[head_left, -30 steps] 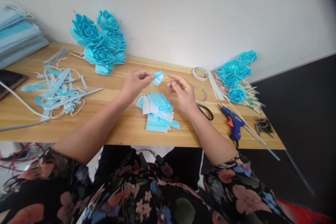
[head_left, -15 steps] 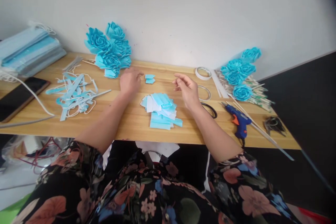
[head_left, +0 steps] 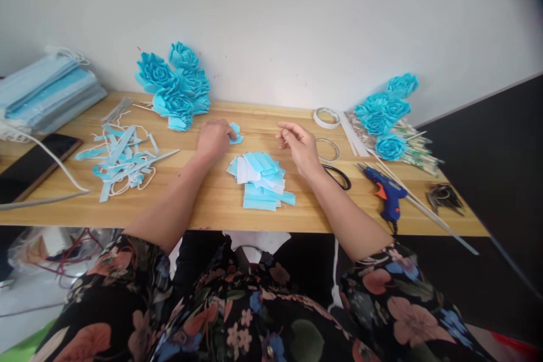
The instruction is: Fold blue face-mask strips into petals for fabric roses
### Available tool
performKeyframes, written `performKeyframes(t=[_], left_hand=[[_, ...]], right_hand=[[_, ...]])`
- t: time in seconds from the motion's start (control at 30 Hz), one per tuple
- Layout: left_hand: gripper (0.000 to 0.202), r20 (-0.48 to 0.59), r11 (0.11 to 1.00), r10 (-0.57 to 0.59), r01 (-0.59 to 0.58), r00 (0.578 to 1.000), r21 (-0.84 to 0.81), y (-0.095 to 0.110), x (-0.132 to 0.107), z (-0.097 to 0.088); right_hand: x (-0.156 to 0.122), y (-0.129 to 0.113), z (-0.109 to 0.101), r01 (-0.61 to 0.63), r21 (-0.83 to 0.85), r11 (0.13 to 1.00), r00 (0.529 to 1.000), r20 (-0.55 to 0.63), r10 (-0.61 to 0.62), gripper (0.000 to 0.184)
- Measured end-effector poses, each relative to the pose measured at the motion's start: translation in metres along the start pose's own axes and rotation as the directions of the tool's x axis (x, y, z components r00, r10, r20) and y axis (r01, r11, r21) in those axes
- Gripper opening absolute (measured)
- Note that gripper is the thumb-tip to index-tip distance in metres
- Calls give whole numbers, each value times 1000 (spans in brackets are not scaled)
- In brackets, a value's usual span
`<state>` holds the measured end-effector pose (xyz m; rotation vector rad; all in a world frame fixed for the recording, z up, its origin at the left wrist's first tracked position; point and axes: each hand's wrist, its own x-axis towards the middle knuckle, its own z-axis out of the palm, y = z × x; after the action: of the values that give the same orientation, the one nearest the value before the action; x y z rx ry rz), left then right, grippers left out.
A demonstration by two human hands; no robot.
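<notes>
My left hand [head_left: 215, 140] is at the middle of the table, its fingers closed at the edge of a small cut piece of blue mask fabric [head_left: 236, 133]. Part of that piece is hidden behind the fingertips. To the right, my right hand [head_left: 297, 146] hovers with loosely curled fingers apart and nothing visible in them. Between my forearms lies a loose pile of blue and white fabric rectangles [head_left: 261, 178]. Just behind my left hand stands a bunch of blue fabric roses [head_left: 176, 85].
At left are stacked face masks [head_left: 46, 93], a phone [head_left: 40, 164] and a heap of trimmed strips and ear loops [head_left: 121, 158]. At right lie tape rolls [head_left: 326, 118], black-handled scissors [head_left: 337, 176], a blue glue gun [head_left: 387, 191], sticks and more blue roses [head_left: 390, 147].
My left hand has moved slightly right onto the small blue piece, which has turned and shifted a little to the left. My right hand is almost where it was.
</notes>
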<state>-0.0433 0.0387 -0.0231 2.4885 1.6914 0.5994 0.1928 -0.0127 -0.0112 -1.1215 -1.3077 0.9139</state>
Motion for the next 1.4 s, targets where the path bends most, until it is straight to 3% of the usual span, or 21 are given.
performKeyframes(t=[0.3,0.5,0.63,0.87,1.03,1.23,1.3,1.4], left_hand=[[33,-143,994,-66,52,987,-101,-1,2,-4],[42,-146,984,-100,77,984,-158,0,-1,0],[47,-94,984,-115,100,989,-149,-3,1,2],[31,-58,980,-177,171,982,-101,-6,10,4],[33,-146,957,-251,223,957,-184,-11,11,6],[38,-230,961,-236,191,944,-200,-6,7,-1],[33,-182,963,-226,192,957,-188,-1,4,-3],[30,-57,984,-110,101,992,-143,9,-3,-2]], right_hand=[[0,1,-1,-33,-29,999,999,20,33,27],[-2,-1,0,-42,-32,999,998,43,43,29],[-2,-2,0,-45,-42,998,998,49,47,29],[-2,0,1,-46,-41,998,997,57,48,27],[-1,3,1,-45,-48,998,998,47,47,26],[1,2,-3,-34,-51,998,999,24,35,27],[2,0,-4,-25,-49,998,1000,16,25,27],[1,-2,-4,-24,-43,999,999,27,25,27]])
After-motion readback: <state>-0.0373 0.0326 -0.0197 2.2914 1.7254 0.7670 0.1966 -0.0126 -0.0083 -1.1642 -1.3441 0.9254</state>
